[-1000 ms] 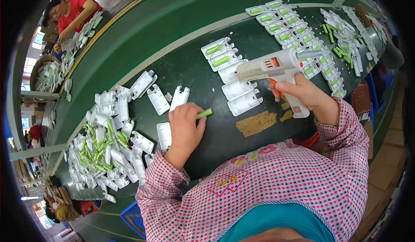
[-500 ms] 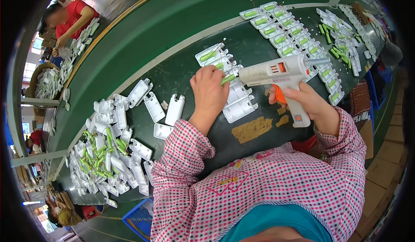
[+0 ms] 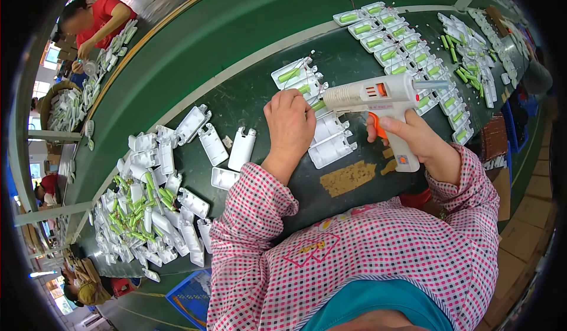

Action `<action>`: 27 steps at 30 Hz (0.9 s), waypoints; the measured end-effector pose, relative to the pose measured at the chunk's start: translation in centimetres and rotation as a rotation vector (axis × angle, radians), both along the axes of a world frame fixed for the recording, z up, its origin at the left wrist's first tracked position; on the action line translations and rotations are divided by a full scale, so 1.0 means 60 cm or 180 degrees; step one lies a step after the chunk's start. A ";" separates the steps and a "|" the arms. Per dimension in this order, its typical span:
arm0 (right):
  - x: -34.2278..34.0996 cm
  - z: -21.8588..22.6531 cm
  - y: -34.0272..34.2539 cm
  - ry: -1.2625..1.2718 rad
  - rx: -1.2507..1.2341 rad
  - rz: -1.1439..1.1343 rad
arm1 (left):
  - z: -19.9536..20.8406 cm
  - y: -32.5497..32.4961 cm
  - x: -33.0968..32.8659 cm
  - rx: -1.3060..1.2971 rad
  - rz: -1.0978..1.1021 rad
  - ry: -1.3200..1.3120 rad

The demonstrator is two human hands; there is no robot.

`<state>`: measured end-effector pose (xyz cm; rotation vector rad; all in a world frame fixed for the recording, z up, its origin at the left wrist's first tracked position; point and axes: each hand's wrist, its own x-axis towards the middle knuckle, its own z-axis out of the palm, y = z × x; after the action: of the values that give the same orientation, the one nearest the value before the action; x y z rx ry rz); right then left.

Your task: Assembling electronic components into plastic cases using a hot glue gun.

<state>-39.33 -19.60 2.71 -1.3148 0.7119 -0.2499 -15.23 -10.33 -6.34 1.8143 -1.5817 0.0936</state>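
Note:
My right hand [image 3: 422,139] is wrapped round the grip of a white hot glue gun [image 3: 378,96] with an orange trigger [image 3: 376,124]. A glue stick [image 3: 431,84] sticks out of its back end. The nozzle end points left, close to my left hand [image 3: 290,121]. That hand's fingers are curled closed at a green battery cell [image 3: 319,104] over a row of white plastic casings; the fingertips are partly hidden. Toward me in the row lie bare white casings [image 3: 332,149]. Beyond my left hand, more casings hold green cells [image 3: 289,74] with thin wires.
A heap of white casings and green cells [image 3: 139,213] covers the bench's left side. Rows of filled casings [image 3: 398,70] stand at the far right, near loose cells [image 3: 469,77]. A brown patch [image 3: 348,178] marks the bench. A co-worker in red [image 3: 109,20] sits far left.
The glue gun has shifted slightly left and its nozzle end now covers more of the green cell. My left hand stays closed at the cell. The whole view has moved a little.

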 end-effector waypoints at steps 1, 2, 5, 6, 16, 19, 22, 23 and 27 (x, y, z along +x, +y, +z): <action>0.000 0.001 0.000 0.0000 -0.0001 0.0003 | 0.000 0.000 0.000 -0.0004 0.0004 -0.0017; -0.001 0.003 0.000 0.0010 0.0016 0.0004 | -0.001 0.000 0.001 -0.0005 0.0005 -0.0017; -0.007 -0.002 0.000 -0.0041 0.0008 0.0012 | -0.001 -0.001 0.003 -0.0020 0.0020 -0.0100; -0.009 -0.004 0.000 -0.0102 -0.0011 0.0019 | 0.002 0.000 0.005 -0.0009 0.0004 -0.0179; -0.027 -0.005 0.017 0.0041 0.0224 -0.0042 | 0.112 0.150 0.049 0.0597 -0.0038 -0.0903; -0.041 -0.012 0.028 -0.0312 0.0405 -0.0232 | 0.113 0.247 0.115 0.1162 0.0610 -0.1108; -0.036 -0.017 0.025 -0.0394 0.0355 -0.0119 | 0.113 0.341 0.174 0.1658 0.1613 -0.1533; -0.037 -0.012 0.027 -0.0397 0.0319 -0.0119 | 0.107 0.376 0.194 0.1718 0.1935 -0.1698; -0.034 -0.009 0.038 -0.0345 0.0245 -0.0189 | 0.096 0.432 0.246 0.2060 0.2756 -0.1524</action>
<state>-41.37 -17.32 2.15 -1.1989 0.6631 -0.3362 -0.47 15.57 -0.56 3.0771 -1.0331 0.4870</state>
